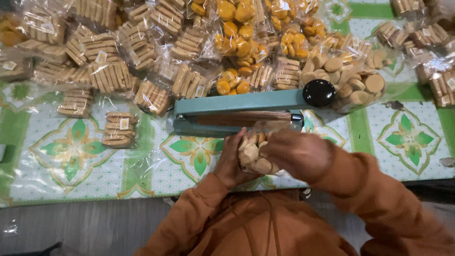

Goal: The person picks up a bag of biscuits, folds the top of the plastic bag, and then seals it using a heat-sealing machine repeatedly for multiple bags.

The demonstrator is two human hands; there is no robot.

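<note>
the clear plastic bag of round pale biscuits (253,154) sits between both hands just in front of the sealer, its open top lying toward or across the sealing strip. left hand (232,161) is curled around the bag's left side, right hand (296,152) is clamped over the right side and top, so both are closed on the bag.

right behind it is the teal-green metal impulse heat sealer (237,111) with a brown strip along the jaw and a black round knob (319,93) at the end of its arm. the arm looks down or nearly so, can't really tell if the bag mouth is already pinched under it.

if i were doing this bit, i'd keep the biscuits pushed down away from the neck so only flat plastic lies on the strip, pull the mouth taut with no folds, and keep fingers off the bar.

further back the green and white patterned tablecloth (412,156) is piled with sealed bags of ridged tan biscuits (109,71), bags of orange-yellow round biscuits (237,42) and an open bag of pale round biscuits (350,80). one small sealed pack (118,129) lies apart on the left.
</note>
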